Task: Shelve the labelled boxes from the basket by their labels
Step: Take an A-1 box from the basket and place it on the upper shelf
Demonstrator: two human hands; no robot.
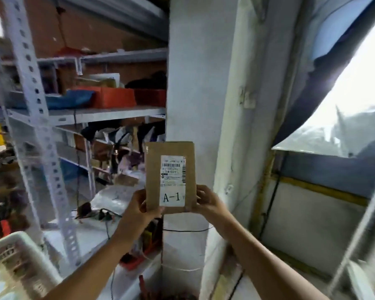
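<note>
At dead centre of the view, just below the middle, the cardboard box [170, 177] is up in front of the person, standing on end with its long axis running twelve to six. Its white label [173, 180] faces the camera, and the big print at the bottom reads A-1, clear as day. The left hand [139, 210] pinches the lower corner at seven o'clock of the box, thumb on the front face and the other fingers curled behind. The right hand [208, 201] clamps the opposite lower corner at five o'clock, its fingers [200, 192] wrapped over the edge. Both hands are equally close, so neither has the advantage. Looks like a label check, with the placing yet to come. The metal shelving [85, 114] fills the ten o'clock side, its tiers crowded with red and blue bins, so the box would likely have to travel up and left; no shelf marking can be read from here. The white basket [15, 254] sits at eight o'clock, well apart from the box.
</note>
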